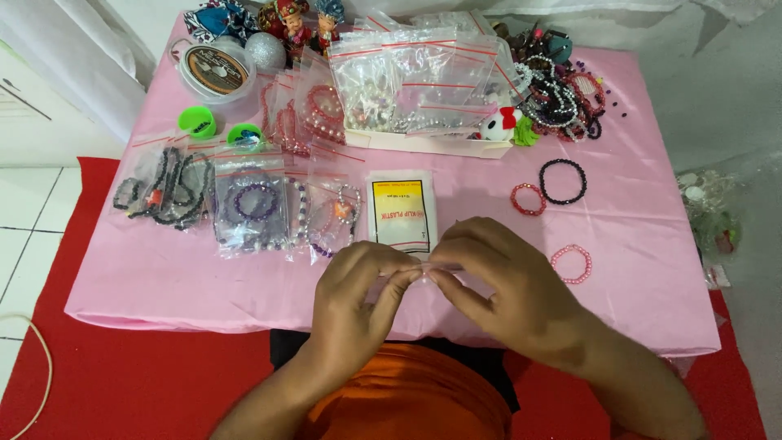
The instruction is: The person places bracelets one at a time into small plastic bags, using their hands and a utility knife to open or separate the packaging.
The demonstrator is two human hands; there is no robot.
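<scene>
Above the near edge of a pink-covered surface (163, 277), the left hand (358, 297) and right hand (505, 281) meet fingertip to fingertip, both pinching a small clear plastic bag (423, 275), below a pack of bags (400, 209), bagged bracelets (252, 208) to the left.

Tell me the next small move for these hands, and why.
Probably pull the small clear bag open: left hand and right hand pinch it between fingertips beside the pack of plastic bags, while the pink bracelet lies loose nearby.
</scene>
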